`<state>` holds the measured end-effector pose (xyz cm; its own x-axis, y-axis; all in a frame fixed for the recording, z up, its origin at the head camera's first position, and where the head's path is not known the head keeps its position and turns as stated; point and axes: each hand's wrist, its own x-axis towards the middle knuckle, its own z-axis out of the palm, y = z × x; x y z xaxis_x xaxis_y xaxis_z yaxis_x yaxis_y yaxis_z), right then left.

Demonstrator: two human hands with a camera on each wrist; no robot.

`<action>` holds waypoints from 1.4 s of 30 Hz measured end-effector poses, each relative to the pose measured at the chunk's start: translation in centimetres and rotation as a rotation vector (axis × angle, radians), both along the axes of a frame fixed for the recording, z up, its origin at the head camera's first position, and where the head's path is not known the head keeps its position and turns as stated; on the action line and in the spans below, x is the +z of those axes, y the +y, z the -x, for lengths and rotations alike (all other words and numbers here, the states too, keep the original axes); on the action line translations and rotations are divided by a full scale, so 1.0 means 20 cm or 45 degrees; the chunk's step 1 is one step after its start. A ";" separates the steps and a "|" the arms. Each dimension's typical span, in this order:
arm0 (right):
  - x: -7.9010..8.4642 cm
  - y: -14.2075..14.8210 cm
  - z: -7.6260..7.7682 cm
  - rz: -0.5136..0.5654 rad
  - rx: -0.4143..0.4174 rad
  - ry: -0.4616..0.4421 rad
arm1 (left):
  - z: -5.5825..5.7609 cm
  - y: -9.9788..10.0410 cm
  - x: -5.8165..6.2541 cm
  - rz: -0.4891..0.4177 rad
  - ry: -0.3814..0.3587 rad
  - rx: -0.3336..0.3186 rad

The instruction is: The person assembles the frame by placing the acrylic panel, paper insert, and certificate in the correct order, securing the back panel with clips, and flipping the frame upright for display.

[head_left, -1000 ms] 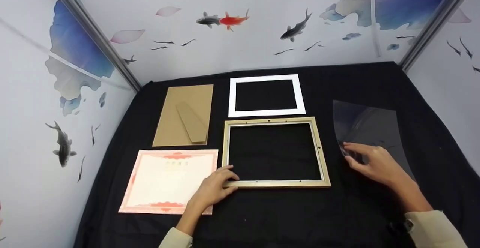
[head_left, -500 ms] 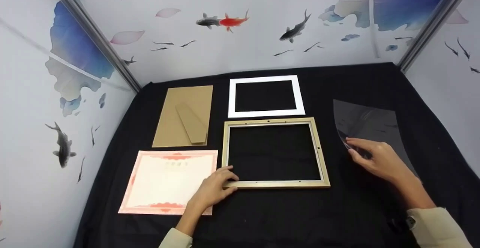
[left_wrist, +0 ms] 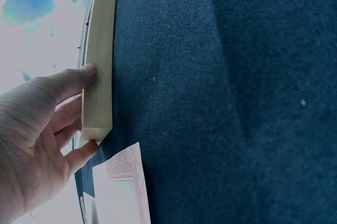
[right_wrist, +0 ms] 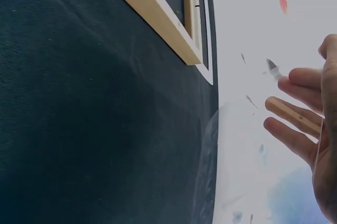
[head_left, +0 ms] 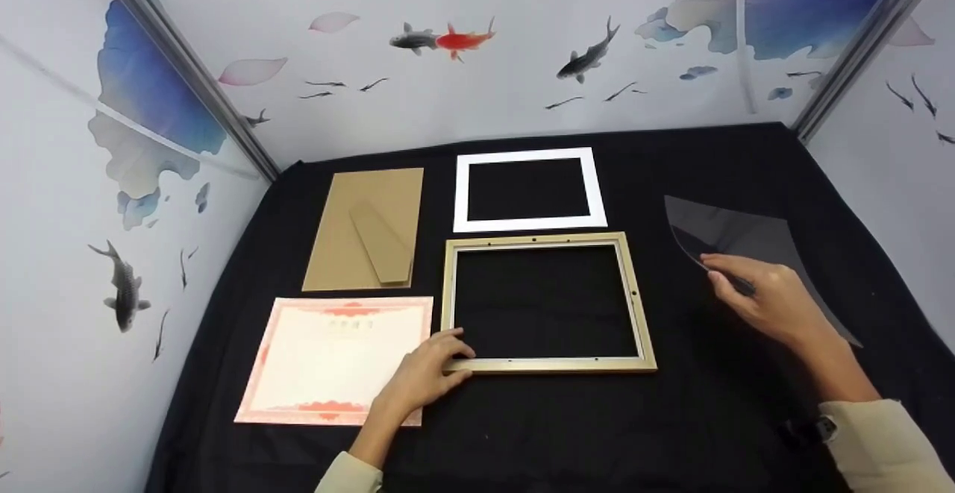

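Note:
In the head view a gold picture frame (head_left: 552,365) lies at mid-table with its rear side up. My left hand (head_left: 424,377) grips its near left corner; the left wrist view has the thumb against the frame's outer side (left_wrist: 100,50) and fingers round the corner. Off to the right, a clear plastic sheet (head_left: 753,236) is raised at its left edge and bends. My right hand (head_left: 776,303) pinches that edge between thumb and fingers. Seen from the right wrist, the sheet (right_wrist: 205,166) is nearly invisible, and the fingers (right_wrist: 292,137) show through or behind it.
A white mat (head_left: 462,195) lies beyond the frame. Left of it sits a brown backing board (head_left: 384,191) with an easel leg (head_left: 384,250). A red-bordered certificate (head_left: 328,370) lies partly under the left forearm. Black cloth (head_left: 567,433) covers the table; printed panels (head_left: 522,90) enclose it.
My right hand has moved slightly right and away from me, lifting and bending the plastic sheet's left edge further. The left hand and the frame have stayed in place.

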<state>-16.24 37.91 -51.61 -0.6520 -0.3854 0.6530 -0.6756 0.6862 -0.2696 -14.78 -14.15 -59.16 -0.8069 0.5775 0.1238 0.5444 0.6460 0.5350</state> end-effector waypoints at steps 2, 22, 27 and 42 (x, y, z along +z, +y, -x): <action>0.01 0.01 0.01 0.026 0.013 0.035 | 0.00 0.00 0.00 0.003 0.003 0.003; 0.04 0.02 0.05 0.032 0.022 0.159 | -0.01 0.00 0.01 0.029 0.001 0.008; 0.04 0.01 0.06 0.100 0.026 0.205 | 0.00 -0.01 0.01 0.028 0.009 0.004; 0.05 0.00 0.04 0.255 -0.041 0.144 | -0.01 -0.01 0.01 0.013 -0.011 0.014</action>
<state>-17.10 37.94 -50.65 -0.5802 -0.2208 0.7840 -0.6879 0.6482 -0.3265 -14.62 -14.25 -58.97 -0.8142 0.5699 0.1108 0.5328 0.6575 0.5328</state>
